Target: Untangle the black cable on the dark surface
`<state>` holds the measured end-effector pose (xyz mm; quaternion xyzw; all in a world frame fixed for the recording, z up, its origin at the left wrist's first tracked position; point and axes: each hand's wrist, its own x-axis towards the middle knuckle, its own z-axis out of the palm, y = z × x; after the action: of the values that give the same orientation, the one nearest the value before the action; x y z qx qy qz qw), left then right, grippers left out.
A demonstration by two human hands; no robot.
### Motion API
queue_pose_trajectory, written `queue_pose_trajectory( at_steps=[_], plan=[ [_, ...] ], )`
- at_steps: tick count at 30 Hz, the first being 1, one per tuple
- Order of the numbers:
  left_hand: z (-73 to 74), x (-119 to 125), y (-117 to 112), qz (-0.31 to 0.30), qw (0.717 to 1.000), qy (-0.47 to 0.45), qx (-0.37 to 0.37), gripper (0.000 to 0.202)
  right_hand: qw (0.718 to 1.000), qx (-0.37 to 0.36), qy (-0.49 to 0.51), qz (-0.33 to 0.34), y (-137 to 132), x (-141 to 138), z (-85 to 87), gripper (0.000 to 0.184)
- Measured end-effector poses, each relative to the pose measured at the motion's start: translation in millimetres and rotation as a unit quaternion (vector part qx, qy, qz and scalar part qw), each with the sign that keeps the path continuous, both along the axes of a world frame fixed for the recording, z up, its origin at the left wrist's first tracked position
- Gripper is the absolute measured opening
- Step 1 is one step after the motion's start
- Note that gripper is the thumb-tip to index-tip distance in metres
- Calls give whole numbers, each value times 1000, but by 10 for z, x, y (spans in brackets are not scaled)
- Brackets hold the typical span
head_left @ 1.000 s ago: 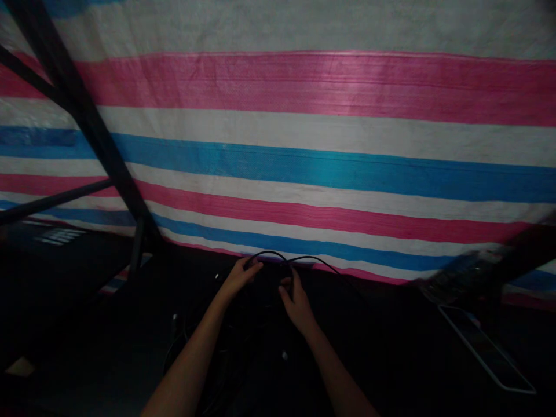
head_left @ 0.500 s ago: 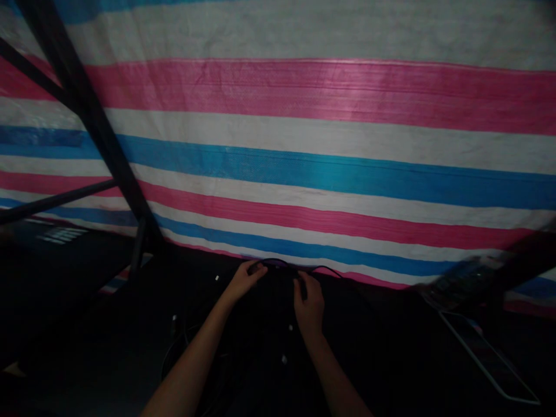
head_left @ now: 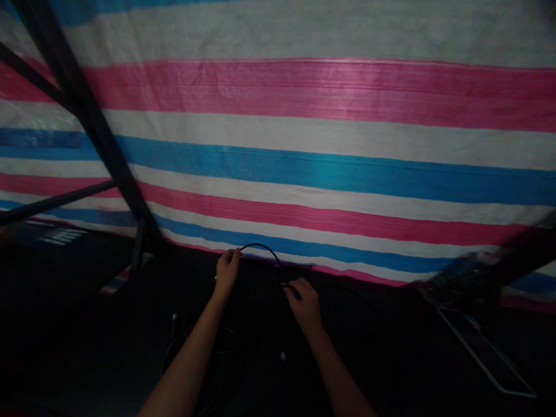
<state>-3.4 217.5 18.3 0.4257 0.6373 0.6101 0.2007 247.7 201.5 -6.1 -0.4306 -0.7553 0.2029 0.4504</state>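
Note:
A thin black cable (head_left: 263, 245) arches up between my two hands, showing against the striped sheet. My left hand (head_left: 227, 272) is closed on it, the fingertips pinching the cable's left end of the arch. Lower and to the right, my right hand (head_left: 304, 300) is closed too, thumb and fingers pinched at the cable where the arch comes down. Below the hands it is very dark. More cable loops (head_left: 167, 353) lie beside my left forearm, mostly lost in shadow.
A striped plastic sheet (head_left: 304, 139) hangs in front. Dark metal bars (head_left: 93, 127) slant down at the left. A flat pale-rimmed panel (head_left: 486, 353) and a clear plastic bag (head_left: 460, 278) lie at the right. A small white piece (head_left: 283, 356) is below my hands.
My left hand has moved left and slightly up, its fingers closing on the cable. My right hand has shifted a little left. The cable between them now arches higher.

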Motion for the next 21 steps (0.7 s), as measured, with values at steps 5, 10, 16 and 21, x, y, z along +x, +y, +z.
queue_pose_trajectory(
  at_steps=[5,10,16,21],
  plan=[
    [36,124,-42,12,991,126,35,28,991,-43,-46,119,-77,-46,83,29],
    [194,329,-171,-16,964,241,108,30,990,-72,-51,106,-82,-34,125,39],
    [323,431,-322,-42,928,334,160,30,998,-57,-31,4,1,-9,36,45],
    [327,465,-346,-183,951,226,106,23,997,-33,-5,-63,33,27,32,52]
  ],
)
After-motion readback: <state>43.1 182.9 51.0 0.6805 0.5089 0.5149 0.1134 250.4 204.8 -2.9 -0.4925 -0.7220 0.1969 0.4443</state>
